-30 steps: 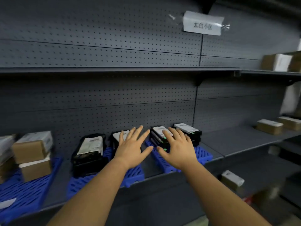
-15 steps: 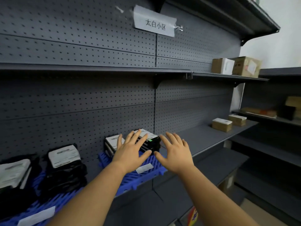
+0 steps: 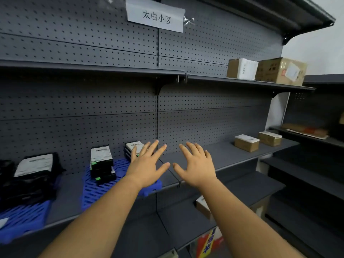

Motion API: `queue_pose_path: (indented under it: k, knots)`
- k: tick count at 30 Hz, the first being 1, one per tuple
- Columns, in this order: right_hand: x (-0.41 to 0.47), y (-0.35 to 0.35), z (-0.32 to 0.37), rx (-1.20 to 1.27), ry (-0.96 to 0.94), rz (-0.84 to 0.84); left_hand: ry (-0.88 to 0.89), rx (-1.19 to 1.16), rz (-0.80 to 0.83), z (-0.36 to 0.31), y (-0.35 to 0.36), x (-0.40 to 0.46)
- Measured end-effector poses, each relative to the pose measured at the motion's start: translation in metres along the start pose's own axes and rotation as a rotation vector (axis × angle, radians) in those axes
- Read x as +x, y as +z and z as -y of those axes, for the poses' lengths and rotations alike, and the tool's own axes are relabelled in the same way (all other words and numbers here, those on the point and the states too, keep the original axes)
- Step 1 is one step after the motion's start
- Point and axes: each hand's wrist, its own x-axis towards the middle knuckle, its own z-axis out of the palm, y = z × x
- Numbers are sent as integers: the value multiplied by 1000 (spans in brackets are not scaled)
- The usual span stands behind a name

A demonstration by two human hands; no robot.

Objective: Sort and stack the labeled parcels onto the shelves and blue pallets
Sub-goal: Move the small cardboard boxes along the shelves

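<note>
My left hand (image 3: 146,165) and my right hand (image 3: 196,164) are stretched out in front of the middle shelf (image 3: 219,155), fingers spread, holding nothing. A blue pallet (image 3: 119,183) on that shelf carries a stack of black labeled parcels (image 3: 102,164). A second black stack (image 3: 133,147) stands behind my left hand and is partly hidden by it. Further left, black bagged parcels (image 3: 35,172) lie on another blue pallet (image 3: 22,218). Two small cardboard parcels (image 3: 246,143) (image 3: 270,138) sit on the shelf to the right.
Two larger cardboard boxes (image 3: 242,68) (image 3: 281,70) stand on the upper shelf at right. A paper sign (image 3: 155,15) is taped to the pegboard. A lower shelf (image 3: 247,190) holds a box (image 3: 202,206) partly behind my right arm. More shelving stands at far right.
The view has swung to the right, so the parcels and pallets now lie further left. Both hands stay open and raised and have come away from the black stacks.
</note>
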Motion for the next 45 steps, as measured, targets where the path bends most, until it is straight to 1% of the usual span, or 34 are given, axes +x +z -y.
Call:
queue_pose_path:
  k: [8, 17, 22, 27, 31, 38, 41, 45]
  knots:
    - [22, 12, -89, 7, 14, 20, 43, 49, 5, -56, 33, 62]
    - [71, 43, -174, -22, 41, 43, 95, -14, -4, -97, 94, 155]
    - [87, 47, -231, -64, 87, 48, 118, -35, 15, -125, 115, 202]
    - [101, 46, -282, -48, 111, 24, 125, -23, 24, -156, 137, 235]
    - [105, 46, -329, -17, 106, 6, 120, -18, 31, -193, 145, 260]
    - [109, 36, -430, 7, 106, -13, 87, -27, 23, -277, 157, 307]
    - [107, 37, -475, 6, 100, -30, 75, -52, 49, -316, 180, 324]
    - [105, 45, -530, 11, 126, 5, 100, -64, 110, -359, 216, 346]
